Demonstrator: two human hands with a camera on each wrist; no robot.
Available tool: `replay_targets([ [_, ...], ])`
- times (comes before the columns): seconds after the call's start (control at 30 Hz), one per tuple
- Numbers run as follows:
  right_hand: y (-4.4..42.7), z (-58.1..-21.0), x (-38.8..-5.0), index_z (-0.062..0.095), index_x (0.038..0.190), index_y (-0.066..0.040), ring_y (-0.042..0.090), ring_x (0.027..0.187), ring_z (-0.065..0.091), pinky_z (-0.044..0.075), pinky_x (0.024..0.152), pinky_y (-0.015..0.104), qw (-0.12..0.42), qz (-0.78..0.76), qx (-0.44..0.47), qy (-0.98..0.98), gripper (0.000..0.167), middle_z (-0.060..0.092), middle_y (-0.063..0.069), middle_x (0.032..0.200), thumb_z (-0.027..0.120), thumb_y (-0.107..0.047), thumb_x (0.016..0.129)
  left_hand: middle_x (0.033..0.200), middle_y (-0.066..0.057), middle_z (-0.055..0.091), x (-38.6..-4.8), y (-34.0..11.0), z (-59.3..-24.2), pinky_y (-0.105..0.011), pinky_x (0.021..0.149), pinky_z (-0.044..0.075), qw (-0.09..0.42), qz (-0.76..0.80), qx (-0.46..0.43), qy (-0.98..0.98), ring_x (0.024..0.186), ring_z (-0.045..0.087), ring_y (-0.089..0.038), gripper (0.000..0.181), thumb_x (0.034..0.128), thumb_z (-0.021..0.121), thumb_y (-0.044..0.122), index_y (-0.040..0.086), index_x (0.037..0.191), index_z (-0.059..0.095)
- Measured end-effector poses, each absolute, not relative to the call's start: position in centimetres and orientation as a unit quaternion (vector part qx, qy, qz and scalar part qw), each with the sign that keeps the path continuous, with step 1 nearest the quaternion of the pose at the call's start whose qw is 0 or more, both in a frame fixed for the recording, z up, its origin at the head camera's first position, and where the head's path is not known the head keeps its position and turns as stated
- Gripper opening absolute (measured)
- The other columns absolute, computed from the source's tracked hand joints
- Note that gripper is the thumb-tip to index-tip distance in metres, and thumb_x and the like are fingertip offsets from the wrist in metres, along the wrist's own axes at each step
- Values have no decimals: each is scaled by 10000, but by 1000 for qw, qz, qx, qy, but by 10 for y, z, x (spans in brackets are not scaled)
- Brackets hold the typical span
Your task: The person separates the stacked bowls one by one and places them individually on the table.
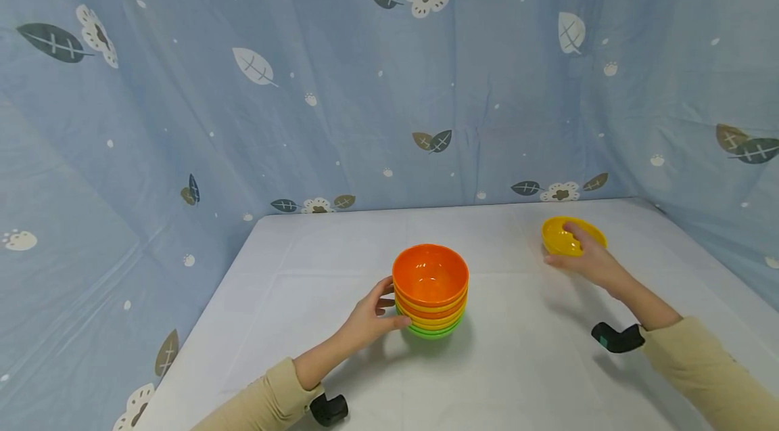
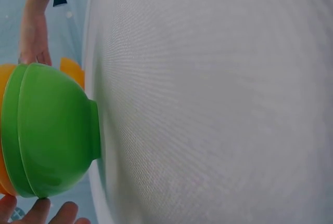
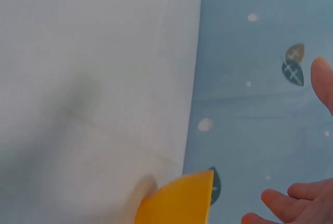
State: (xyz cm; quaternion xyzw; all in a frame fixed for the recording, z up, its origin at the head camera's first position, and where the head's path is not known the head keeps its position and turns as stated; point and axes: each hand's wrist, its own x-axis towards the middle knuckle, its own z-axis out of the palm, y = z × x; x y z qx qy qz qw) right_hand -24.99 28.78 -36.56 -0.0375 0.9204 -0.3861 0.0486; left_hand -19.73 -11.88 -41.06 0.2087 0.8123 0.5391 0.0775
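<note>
A stack of bowls (image 1: 430, 275) stands in the middle of the white table, with an orange one on top, yellow and orange rims below it and green at the bottom. My left hand (image 1: 371, 316) holds the stack's left side, the thumb in front and the other fingers farther back. In the left wrist view, fingertips (image 2: 39, 211) touch the stack beside the green bowl (image 2: 57, 130). At the far right lies a separate yellow bowl (image 1: 556, 238). Over its near side hovers my right hand (image 1: 587, 258), thumb and fingers spread; the right wrist view shows them apart from the bowl.
A white cloth covers the table (image 1: 328, 268), whose far edge meets a blue patterned curtain (image 1: 341, 79). A black wrist device (image 1: 617, 337) sits by the right cuff, and another black device (image 1: 328, 409) by the left cuff.
</note>
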Motion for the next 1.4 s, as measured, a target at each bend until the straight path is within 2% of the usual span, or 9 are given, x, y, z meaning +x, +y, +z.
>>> replay_targets([
  [0.37,262,-360,-240,68,1446,32,532,1268,179,235,979,656,49,-389,-91,915,924,135,297,1462,600,-432,850,1344,-139,450,-201,-119,-413,-498,930,400,76,538,208,813,1115,504,-295,740,800,704,292,105,1405,320],
  [0.6,250,-356,-234,83,1454,-2,518,1292,160,202,970,682,38,-389,-123,912,886,146,271,1472,598,-407,858,1350,-141,442,-200,-117,-411,-509,939,393,81,539,202,814,1122,498,-300,743,804,703,258,102,1412,306],
  [0.83,239,-351,-231,121,1445,15,504,1292,183,217,992,652,33,-393,-143,908,879,170,269,1467,631,-373,843,1336,-206,435,-189,-113,-388,-556,948,367,89,541,200,812,1124,480,-370,729,813,694,197,21,1401,299],
  [1.0,231,-350,-228,122,1446,7,531,1267,206,248,981,646,35,-392,-156,906,881,182,265,1465,639,-367,839,1336,-209,435,-184,-111,-379,-552,955,364,90,538,198,814,1129,479,-371,717,819,687,200,16,1397,304],
  [1.4,212,-351,-228,182,1436,7,426,1301,260,224,1040,580,18,-411,-193,891,865,249,238,1455,681,-324,810,1340,-204,438,-187,-111,-381,-545,952,373,90,536,191,817,1122,488,-364,714,822,684,215,27,1399,308],
])
